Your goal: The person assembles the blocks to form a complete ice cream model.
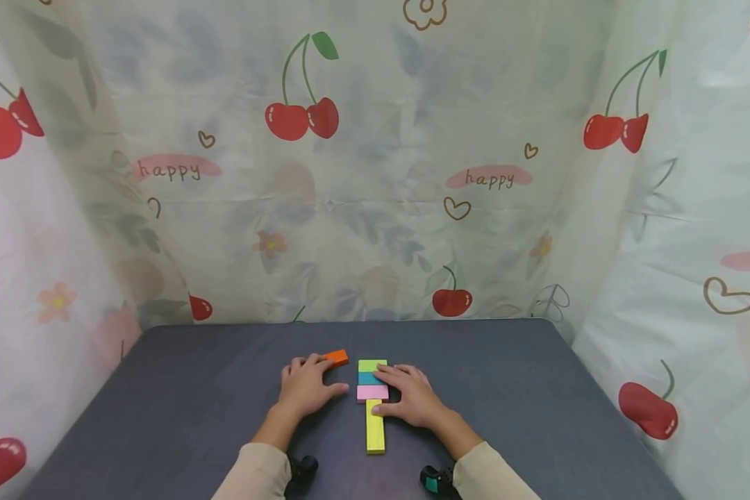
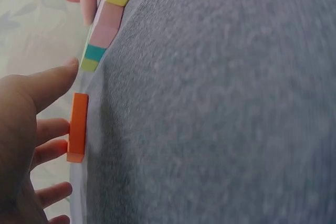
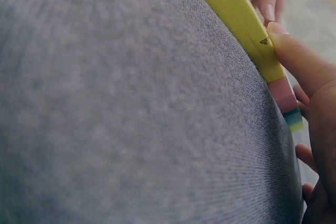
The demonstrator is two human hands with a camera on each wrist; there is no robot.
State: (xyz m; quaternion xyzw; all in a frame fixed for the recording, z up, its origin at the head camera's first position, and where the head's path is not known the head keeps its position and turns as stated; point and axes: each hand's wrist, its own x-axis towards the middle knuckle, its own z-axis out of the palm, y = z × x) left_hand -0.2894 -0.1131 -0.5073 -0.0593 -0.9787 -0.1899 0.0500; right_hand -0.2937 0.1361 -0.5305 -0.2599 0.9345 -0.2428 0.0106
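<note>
On the dark cloth, a lime green block [image 1: 372,364], a teal block [image 1: 367,378] and a pink block [image 1: 372,394] lie against one another, one behind the other. A longer yellow block [image 1: 375,434] runs lengthwise toward me from the pink one. My right hand [image 1: 415,401] lies over their right side. Its thumb rests on the yellow block near the pink end, and its fingertips reach the green and teal blocks. To the left, my left hand [image 1: 305,389] has its fingers at an orange block [image 2: 77,127], fingertips touching its side; the thumb stands apart from it.
The table [image 1: 506,389] is covered in dark grey cloth. A pale curtain [image 1: 375,173] printed with cherries hangs behind it and at both sides. Dark devices [image 1: 303,471] are strapped at both wrists, below beige sleeves [image 1: 259,472].
</note>
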